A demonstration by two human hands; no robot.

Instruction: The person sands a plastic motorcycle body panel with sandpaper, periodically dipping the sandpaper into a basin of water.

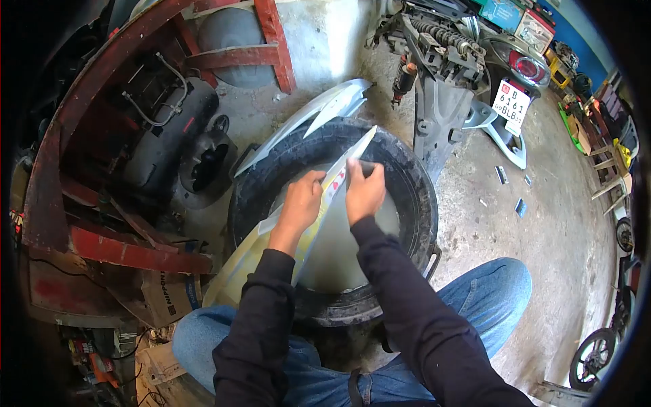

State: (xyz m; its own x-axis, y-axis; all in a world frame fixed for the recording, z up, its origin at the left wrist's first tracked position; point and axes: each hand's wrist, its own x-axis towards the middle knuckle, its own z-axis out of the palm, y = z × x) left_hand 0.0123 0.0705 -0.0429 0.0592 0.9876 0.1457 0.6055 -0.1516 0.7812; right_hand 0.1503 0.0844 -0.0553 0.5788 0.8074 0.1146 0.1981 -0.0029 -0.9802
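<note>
A long, pointed motorcycle body panel (239, 273), pale yellow and white with small red marks near its upper part, lies slanted across a black rubber tub (422, 203). Cloudy water (346, 254) stands in the tub beneath it. My left hand (300, 205) is closed on the panel's left edge around mid-length. At the panel's upper right side, my right hand (367, 193) is closed in a pinch against the surface. Something dark shows between its thumb and fingers, too small to name. A second, silvery-white panel (308, 119) leans on the tub's far left rim.
An air compressor (163, 129) sits in a red frame (142, 251) to the left. Beyond the tub on the right stands a partly stripped motorcycle with a number plate (512, 107). Small blue packets (521, 207) lie on the concrete floor (488, 234). My knees flank the tub.
</note>
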